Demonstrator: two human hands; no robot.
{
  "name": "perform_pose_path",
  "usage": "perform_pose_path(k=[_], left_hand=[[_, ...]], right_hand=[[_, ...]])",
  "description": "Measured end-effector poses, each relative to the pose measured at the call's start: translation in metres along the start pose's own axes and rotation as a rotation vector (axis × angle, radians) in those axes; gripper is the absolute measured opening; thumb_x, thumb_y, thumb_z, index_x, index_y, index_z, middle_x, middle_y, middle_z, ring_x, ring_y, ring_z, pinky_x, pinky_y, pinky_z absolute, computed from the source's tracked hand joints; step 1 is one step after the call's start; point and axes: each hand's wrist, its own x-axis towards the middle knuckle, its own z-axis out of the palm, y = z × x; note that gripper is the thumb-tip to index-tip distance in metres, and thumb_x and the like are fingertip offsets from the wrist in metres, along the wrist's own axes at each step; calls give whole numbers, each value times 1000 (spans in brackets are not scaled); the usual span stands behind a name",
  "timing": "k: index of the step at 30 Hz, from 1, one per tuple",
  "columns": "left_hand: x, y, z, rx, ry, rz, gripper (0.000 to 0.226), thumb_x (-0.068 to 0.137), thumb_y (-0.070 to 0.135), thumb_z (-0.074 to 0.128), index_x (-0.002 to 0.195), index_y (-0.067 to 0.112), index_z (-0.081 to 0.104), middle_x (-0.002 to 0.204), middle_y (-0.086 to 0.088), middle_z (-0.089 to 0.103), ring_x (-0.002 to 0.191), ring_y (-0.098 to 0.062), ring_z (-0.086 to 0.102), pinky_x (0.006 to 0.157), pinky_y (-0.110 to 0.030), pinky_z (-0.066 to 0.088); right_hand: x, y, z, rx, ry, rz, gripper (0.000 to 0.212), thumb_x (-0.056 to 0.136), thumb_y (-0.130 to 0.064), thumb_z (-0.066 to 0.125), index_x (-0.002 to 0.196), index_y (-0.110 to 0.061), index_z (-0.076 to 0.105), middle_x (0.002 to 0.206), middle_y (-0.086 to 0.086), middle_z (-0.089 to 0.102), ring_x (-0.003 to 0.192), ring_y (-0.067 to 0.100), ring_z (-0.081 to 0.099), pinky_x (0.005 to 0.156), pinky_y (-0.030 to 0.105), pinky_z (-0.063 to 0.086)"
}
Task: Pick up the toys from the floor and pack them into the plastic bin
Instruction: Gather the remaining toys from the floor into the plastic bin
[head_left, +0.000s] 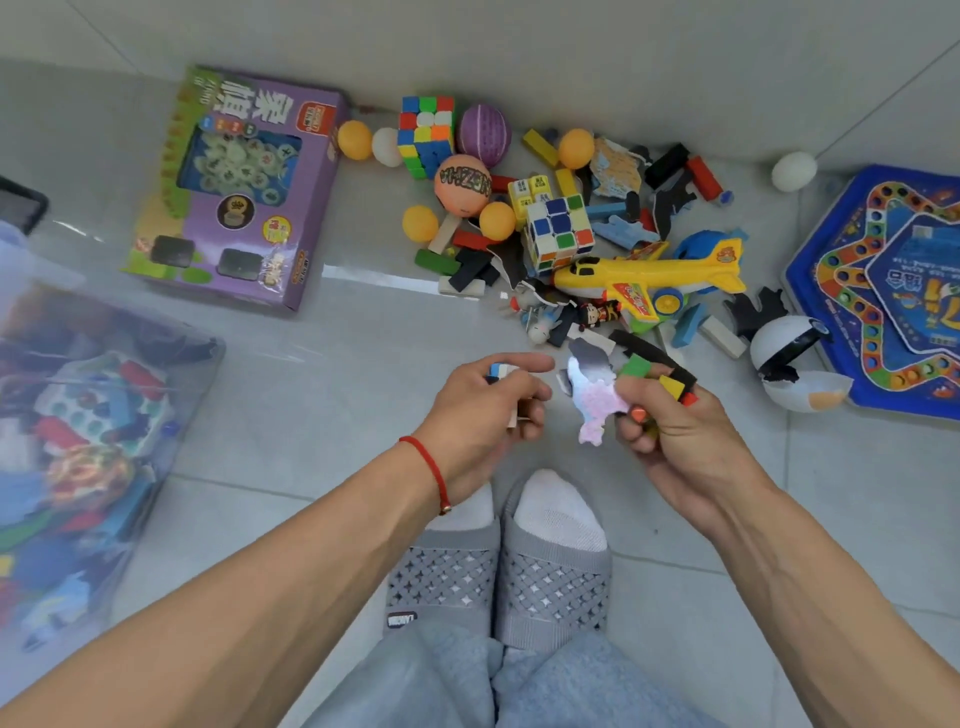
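Both hands are full (left hand (488, 400) grips small blocks (500, 372), right hand (670, 410) squeezes a pink flat cutout piece (597, 402) and colored wooden blocks (670, 382)), so bits may slip before the clear plastic bin (171, 395).

Clear plastic bin (78, 415) at left part-filled with toys, loose toy pile (571, 234) on floor opposite

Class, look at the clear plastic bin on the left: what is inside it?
The plastic bin already holds a blurred heap of toys: red, blue and green pieces and a white tray with round holes. Its cloudy wall hides finer details and anything lower down.
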Motion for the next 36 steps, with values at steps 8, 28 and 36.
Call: perform_pose_path(k=[8, 28, 36], left_hand=[[-151, 63, -102, -696, -7, 65, 34, 81, 10, 42, 104, -5, 62, 94, -22, 57, 83, -33, 55, 78, -36, 46], [-364, 130, -288, -771, 624, 415, 71, 79, 26, 56, 146, 15, 36, 156, -23, 19, 143, -49, 18, 103, -72, 31], [-348, 143, -239, -621, 693, 536, 34, 80, 19, 55, 114, 15, 59, 131, -16, 48, 113, -27, 55, 96, -50, 50]], right_hand=[[-112, -76, 134, -341, -461, -2, 17, 88, -2, 66, 80, -13, 56, 67, 4, 52, 52, 13, 45, 40, 17, 33], [-249, -17, 421, -545, -698, 145, 54, 93, -22, 60, 138, 3, 41, 140, 21, 43, 113, 41, 54, 96, 55, 53], [-251, -11, 416, -677, -874, -8, 29, 90, -9, 59, 119, -9, 60, 129, 14, 52, 106, 38, 66, 93, 50, 57]])
